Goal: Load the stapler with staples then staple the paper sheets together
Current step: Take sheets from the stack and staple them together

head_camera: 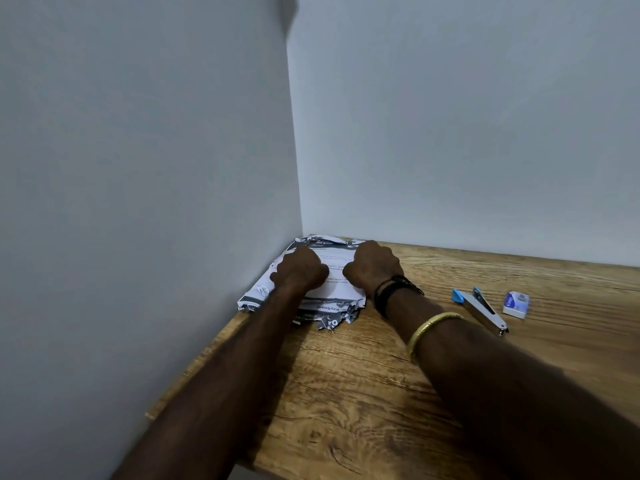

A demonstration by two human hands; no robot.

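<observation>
A stack of printed paper sheets (336,289) with torn, ragged edges lies in the table's far left corner against the walls. My left hand (300,268) and my right hand (372,266) both rest on top of the stack, fingers curled down onto the paper; whether they grip the sheets or only press on them is not clear. A small metal stapler (483,308) with blue plastic ends lies swung open on the table to the right of my right forearm. Just beyond it sits a small white and blue staple box (516,304).
The wooden table (363,393) fills the lower right; its left edge runs along a grey wall (138,202), and another wall (467,133) closes the back. My right arm wears a dark band at the wrist and a gold bangle.
</observation>
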